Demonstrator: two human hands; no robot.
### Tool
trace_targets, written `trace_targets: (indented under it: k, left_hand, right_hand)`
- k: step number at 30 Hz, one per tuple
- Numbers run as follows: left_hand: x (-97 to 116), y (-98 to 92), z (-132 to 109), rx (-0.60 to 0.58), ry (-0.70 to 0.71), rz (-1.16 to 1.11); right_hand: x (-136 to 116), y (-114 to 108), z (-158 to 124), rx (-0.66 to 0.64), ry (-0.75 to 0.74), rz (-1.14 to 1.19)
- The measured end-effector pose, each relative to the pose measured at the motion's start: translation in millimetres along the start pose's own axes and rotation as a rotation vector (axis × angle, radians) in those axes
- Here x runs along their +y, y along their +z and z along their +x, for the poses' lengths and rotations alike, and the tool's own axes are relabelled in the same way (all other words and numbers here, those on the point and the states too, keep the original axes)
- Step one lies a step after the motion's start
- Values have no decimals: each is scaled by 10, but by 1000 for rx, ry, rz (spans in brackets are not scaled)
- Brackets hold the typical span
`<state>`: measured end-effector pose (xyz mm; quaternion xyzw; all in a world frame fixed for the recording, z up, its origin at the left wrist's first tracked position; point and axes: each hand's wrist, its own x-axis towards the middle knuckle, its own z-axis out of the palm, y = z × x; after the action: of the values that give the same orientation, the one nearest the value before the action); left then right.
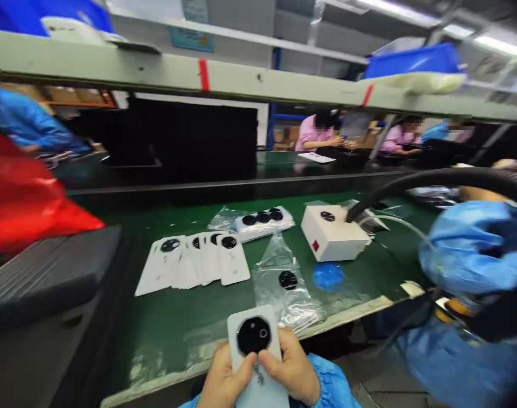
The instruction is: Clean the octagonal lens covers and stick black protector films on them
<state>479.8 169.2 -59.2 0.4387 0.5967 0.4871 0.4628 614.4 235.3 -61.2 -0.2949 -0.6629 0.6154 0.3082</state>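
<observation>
A white phone back cover (264, 392) with a round black camera ring (253, 336) stands in front of me at the bench's near edge. My left hand (223, 375) grips its left side and my right hand (295, 369) its right side. Both thumbs press against the cover just below the ring's lower rim. Beyond them lies a clear plastic bag (270, 277) with a loose round black camera ring (288, 280) on it. Farther left, several similar white covers (235, 266) overlap in a fanned row.
A wrapped white tray (264, 222) holds black rings. Right of it stand a white box (331, 238) with a red switch and a blue crumpled piece (328, 276). A black hose (428, 177) arches at right, near a co-worker's blue sleeve (474, 243). A shelf (241, 76) crosses above.
</observation>
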Motion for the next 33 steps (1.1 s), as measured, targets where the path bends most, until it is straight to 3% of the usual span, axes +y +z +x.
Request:
trace_targets:
  k: [3,6,9,12,16,18,21,25,29,33]
  left_hand:
    - [-33,20,38,65,-46,10]
    - [66,32,105,26,-25,-4]
    - [231,-2,179,-41,12,-48]
    - [400,-131,368,-28,21,-54]
    - [525,-426,908,174,53,59]
    - [524,-557,1217,292,55,149]
    - [491,-708,1552,381,48,280]
    - [470,-995,1679,538,22,508]
    - [379,-1360,1661,762,-99,755]
    - [209,-1527,1674,846,-230,908]
  right_hand:
    - [103,-25,-64,109,77,-4]
    - [150,-54,-62,283,184,8]
    - [119,-96,30,252,199,133]
    - [32,-168,130,232,91,199]
    - [-3,-251,185,279,7,43]
    - [32,-263,191,250,8,-18]
    - [105,-272,195,203,-1,-75]
    - [180,-334,208,139,-33,-138]
    - [212,-406,225,45,-58,-232]
    - [181,-411,236,42,-84,-284]
